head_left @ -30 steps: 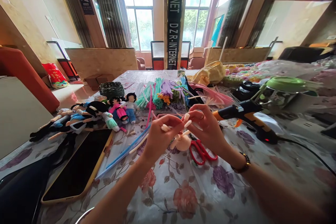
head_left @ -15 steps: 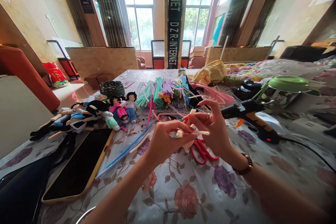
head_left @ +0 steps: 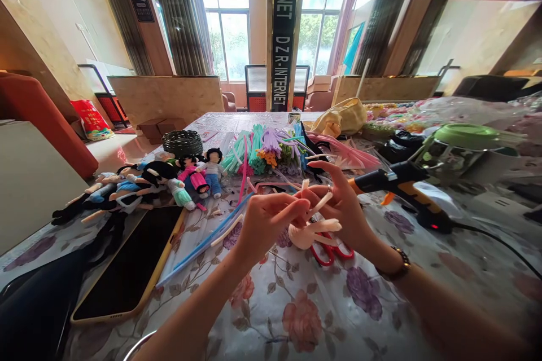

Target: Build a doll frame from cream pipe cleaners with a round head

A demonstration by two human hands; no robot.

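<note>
Between my two hands is a cream pipe cleaner piece [head_left: 301, 236], bent into a rounded shape with several fuzzy ends sticking out. My left hand [head_left: 271, 220] pinches it with thumb and forefinger. My right hand [head_left: 345, 208] grips it from the other side, its forefinger raised and curved; part of the piece is hidden behind the fingers. Just below and behind it lie red-handled scissors [head_left: 344, 252] on the flowered tablecloth [head_left: 302, 321]. A black and orange hot glue gun [head_left: 406, 183] with a lit red light rests to the right of my right hand.
Finished little dolls [head_left: 169, 183] lie at the left beside a phone [head_left: 131, 265] in a yellow case. Coloured pipe cleaner bundles [head_left: 266, 149] and a coil of dark green wire [head_left: 183, 142] are further back. Blue stems [head_left: 207, 237] lie left of my hands. The glue gun's cord [head_left: 495, 237] runs right.
The cream piece has turned in my fingers, so its rounded part now hangs lower and more of its ends show. My left fingers have shifted slightly along it.
</note>
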